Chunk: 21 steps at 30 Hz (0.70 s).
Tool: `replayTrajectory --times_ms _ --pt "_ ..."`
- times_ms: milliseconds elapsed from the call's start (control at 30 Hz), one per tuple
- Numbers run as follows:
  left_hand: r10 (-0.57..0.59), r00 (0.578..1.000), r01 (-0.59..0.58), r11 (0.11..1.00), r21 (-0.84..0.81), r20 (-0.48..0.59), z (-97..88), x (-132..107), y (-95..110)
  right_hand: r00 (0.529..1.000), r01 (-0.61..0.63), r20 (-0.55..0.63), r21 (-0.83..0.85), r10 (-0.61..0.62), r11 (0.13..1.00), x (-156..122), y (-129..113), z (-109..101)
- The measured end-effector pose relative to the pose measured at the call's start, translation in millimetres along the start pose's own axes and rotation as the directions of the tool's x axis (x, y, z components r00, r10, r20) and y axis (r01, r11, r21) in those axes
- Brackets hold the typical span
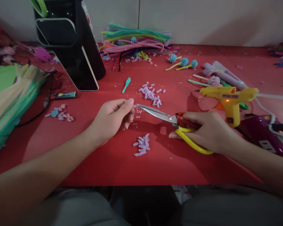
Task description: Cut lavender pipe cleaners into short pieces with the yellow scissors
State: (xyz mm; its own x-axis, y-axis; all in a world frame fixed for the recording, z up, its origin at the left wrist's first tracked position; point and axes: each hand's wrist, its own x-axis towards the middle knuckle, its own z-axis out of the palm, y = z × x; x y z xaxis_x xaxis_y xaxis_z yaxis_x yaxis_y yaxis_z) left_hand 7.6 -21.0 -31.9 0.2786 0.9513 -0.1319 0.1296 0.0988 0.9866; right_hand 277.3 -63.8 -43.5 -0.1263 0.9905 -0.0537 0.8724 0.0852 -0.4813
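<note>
A person worked at a red table (103, 169), scissors (171, 118) in hand, with twelve o'clock lying straight ahead and all hours counted from the blade tips. The left hand (114, 117) pinched thumb against fingertip, closed on a small lilac piece (135, 106) that poked out toward the blades. The right hand (208, 128) was wrapped around the red and yellow handles, its fingers curled through the loops, the blades pointing between nine and ten o'clock and almost together. Pale trimmings (139, 111) lay scattered just beneath the tips.

One pile of cut lilac pieces (149, 93) sat close by between one and two o'clock; a second lilac heap (142, 144) lay at six, nearer the wearer. A turquoise stem (126, 85) rested at eleven. At nine o'clock, pink and blue bits (62, 115) formed a loose cluster, while a black container (73, 62) stood at ten.

Bundled fuzzy stems (135, 47) were stacked at twelve, against the wall. Blue-tipped stems (184, 62) lay between one and two, well beyond the near pile. A yellow glue gun (231, 94), its light glowing orange, occupied three o'clock.
</note>
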Motion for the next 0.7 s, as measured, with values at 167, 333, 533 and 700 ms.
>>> replayTrajectory --times_ms 167,333,533,700 --pt "0.019 1.0 -0.02 1.0 0.015 0.003 0.0 -0.2 -0.1 1.0 0.005 -0.026 0.003 -0.005 1.0 0.3 -0.9 0.2" --pt "0.036 0.999 -0.037 0.999 0.027 0.005 -0.4 -1.3 0.9 1.0 0.018 -0.02 0.013 -0.017 1.0 -0.5 -0.7 -2.0" --pt "0.021 1.0 -0.021 1.0 0.004 -0.001 -1.7 -0.7 1.1 0.999 0.002 0.035 -0.024 -0.002 1.0 0.3 1.4 -4.9" --pt "0.024 1.0 -0.024 1.0 -0.002 -0.007 -1.1 -0.5 1.7 0.999 0.001 0.051 -0.039 0.001 0.999 0.5 1.3 -5.8"
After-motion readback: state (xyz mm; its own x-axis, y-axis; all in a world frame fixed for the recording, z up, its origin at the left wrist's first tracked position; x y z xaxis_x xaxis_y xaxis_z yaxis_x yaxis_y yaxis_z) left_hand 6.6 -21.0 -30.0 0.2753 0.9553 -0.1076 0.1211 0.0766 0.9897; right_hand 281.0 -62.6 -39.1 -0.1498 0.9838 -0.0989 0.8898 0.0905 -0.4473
